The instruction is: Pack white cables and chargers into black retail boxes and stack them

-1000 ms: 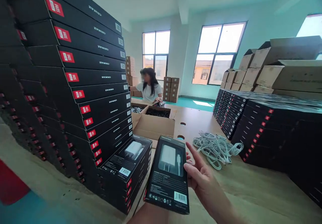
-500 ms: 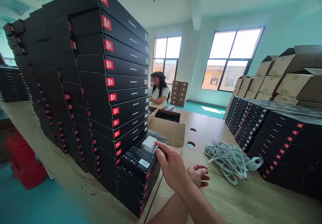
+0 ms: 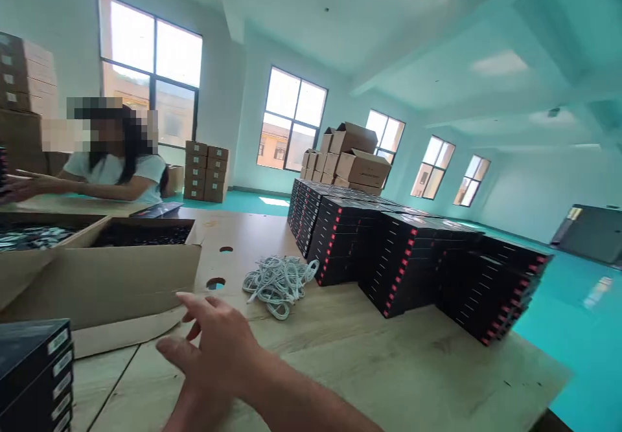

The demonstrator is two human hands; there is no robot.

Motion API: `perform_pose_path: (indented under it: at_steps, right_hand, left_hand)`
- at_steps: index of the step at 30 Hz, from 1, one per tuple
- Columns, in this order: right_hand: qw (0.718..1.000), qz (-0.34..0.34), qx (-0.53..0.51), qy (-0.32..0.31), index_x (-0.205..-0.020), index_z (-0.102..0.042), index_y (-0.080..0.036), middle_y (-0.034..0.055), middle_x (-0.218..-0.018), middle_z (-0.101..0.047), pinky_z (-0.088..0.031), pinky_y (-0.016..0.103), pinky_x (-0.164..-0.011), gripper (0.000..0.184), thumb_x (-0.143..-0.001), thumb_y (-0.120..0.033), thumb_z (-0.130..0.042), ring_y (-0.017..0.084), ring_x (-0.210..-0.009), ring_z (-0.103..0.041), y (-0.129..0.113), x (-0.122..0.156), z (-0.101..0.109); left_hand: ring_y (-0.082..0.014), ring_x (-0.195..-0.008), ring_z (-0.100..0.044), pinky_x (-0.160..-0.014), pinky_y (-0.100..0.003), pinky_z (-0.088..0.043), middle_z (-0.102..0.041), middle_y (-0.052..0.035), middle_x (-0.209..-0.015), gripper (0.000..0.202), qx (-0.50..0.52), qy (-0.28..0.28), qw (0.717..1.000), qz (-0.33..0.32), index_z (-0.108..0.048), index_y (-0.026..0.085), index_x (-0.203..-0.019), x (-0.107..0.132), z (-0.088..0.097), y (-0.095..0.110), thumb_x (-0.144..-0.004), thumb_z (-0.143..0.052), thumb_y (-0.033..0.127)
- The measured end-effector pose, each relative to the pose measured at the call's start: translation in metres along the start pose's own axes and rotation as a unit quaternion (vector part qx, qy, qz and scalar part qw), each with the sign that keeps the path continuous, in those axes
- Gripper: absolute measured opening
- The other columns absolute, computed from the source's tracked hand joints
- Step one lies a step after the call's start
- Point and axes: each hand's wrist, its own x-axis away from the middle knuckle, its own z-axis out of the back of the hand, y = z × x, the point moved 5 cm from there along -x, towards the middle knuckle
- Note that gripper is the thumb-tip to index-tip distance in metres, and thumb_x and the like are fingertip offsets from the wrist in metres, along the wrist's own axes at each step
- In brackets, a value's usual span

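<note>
Bottom left corner there's a stack of flat black cardboard boxes (image 3: 29, 367), lower left of the right grip (image 3: 214, 335) and well apart from it. I count five white end labels, so five layers showing before the edge cuts it off. Boxes look smooth and dark, with squared corners. Just beyond: two open brown cardboard cartons (image 3: 131, 283) side by side, full of small dark bits, silvery ones in the left. One co-worker in a white top (image 3: 150, 170) sits behind those. The right grip's fingers are spread apart over the pale wood-grain surface (image 3: 340, 348). Left grip (image 3: 194, 409) is mostly hidden under it, so can't tell its state. Further right, one tangled heap of grey-white cables (image 3: 279, 283), then red-marked black box stacks (image 3: 393, 260), too overlapped to count.
</note>
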Motion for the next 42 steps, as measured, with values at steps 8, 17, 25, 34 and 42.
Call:
perform_pose_path:
  at_steps: [8, 17, 25, 34, 42]
  right_hand:
    - [0.825, -0.135, 0.469, 0.286, -0.145, -0.050, -0.013, 0.0211, -0.153, -0.043, -0.032, 0.055, -0.115, 0.056, -0.090, -0.025, -0.057, 0.036, -0.144, -0.035, 0.170, 0.072, 0.278]
    - [0.783, -0.191, 0.538, 0.247, -0.117, -0.068, -0.020, 0.0121, -0.119, -0.072, -0.024, 0.053, -0.113, 0.032, -0.087, -0.027, -0.059, 0.031, -0.118, -0.057, 0.198, 0.118, 0.403]
    - [0.871, 0.093, 0.424, 0.230, -0.125, -0.067, -0.034, 0.0032, -0.108, -0.074, -0.026, 0.051, -0.115, 0.033, -0.093, -0.026, -0.063, 0.024, -0.099, -0.065, 0.067, 0.128, 0.201]
    - [0.981, 0.117, 0.056, 0.147, -0.134, -0.061, -0.036, 0.0101, -0.134, -0.064, -0.035, 0.060, -0.112, 0.059, -0.081, -0.055, -0.074, 0.038, -0.127, -0.056, 0.043, 0.108, 0.027]
    - [0.950, -0.110, -0.272, 0.102, -0.138, -0.058, -0.022, 0.0085, -0.118, -0.074, -0.057, 0.040, -0.093, 0.052, -0.087, -0.029, -0.063, 0.028, -0.107, -0.070, 0.083, 0.105, -0.001]
  left_hand:
    - [-0.0289, -0.109, -0.070, -0.098, -0.039, -0.052, -0.074, -0.0049, -0.124, 0.036, -0.132, -0.023, 0.991, 0.015, -0.078, 0.028, -0.094, -0.009, -0.005, -0.042, -0.072, -0.054, 0.043]
    - [-0.0340, -0.114, -0.068, -0.095, -0.039, -0.053, -0.076, -0.0018, -0.119, 0.035, -0.002, -0.022, 0.998, 0.067, -0.076, 0.030, -0.084, -0.008, 0.006, -0.025, -0.064, -0.064, 0.056]
    - [-0.0349, -0.109, -0.068, -0.086, -0.043, -0.055, -0.078, -0.0108, -0.106, 0.071, 0.360, -0.103, 0.910, 0.177, -0.074, 0.023, -0.105, 0.008, -0.007, -0.009, -0.064, -0.065, 0.080]
    - [-0.0266, -0.109, -0.069, -0.084, -0.033, -0.055, -0.070, -0.0098, -0.122, 0.084, 0.493, 0.084, 0.854, 0.142, -0.049, 0.021, -0.141, 0.014, 0.033, 0.004, -0.066, -0.084, 0.038]
    - [-0.0298, -0.133, -0.054, -0.105, -0.035, -0.048, -0.061, -0.0107, -0.142, 0.093, 0.379, 0.088, 0.918, 0.076, -0.042, 0.023, -0.148, 0.013, 0.032, 0.020, -0.068, -0.082, 0.047]
